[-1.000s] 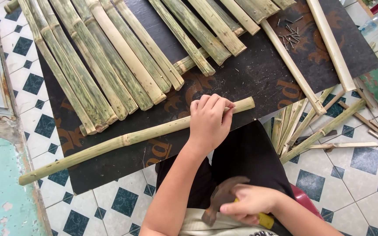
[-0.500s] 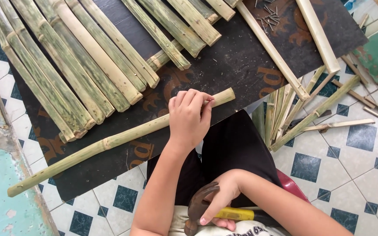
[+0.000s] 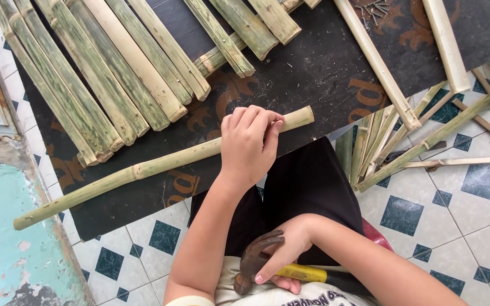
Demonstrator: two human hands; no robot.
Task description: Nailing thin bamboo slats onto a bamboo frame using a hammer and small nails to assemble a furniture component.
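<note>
A long round green bamboo pole [image 3: 143, 168] lies slanted across a black mat [image 3: 313, 68]. My left hand [image 3: 249, 143] grips the pole near its right end, fingers curled over it. In my lap, my right hand [image 3: 288, 253] holds a claw hammer [image 3: 256, 259] with a rusty head and a yellow handle. The hammer rests against my body, head pointing left. Black trousers cover my legs below the pole.
Several split bamboo slats [image 3: 109, 73] lie in a row on the mat at the upper left. Thin pale strips [image 3: 378, 62] and sticks [image 3: 426, 144] lie at the right. A heap of nails [image 3: 372, 10] sits at the top. Tiled floor [image 3: 455, 209] surrounds the mat.
My right hand has shifted on the hammer in my lap, and the rusty head now shows fully. My left hand stays on the pole.
</note>
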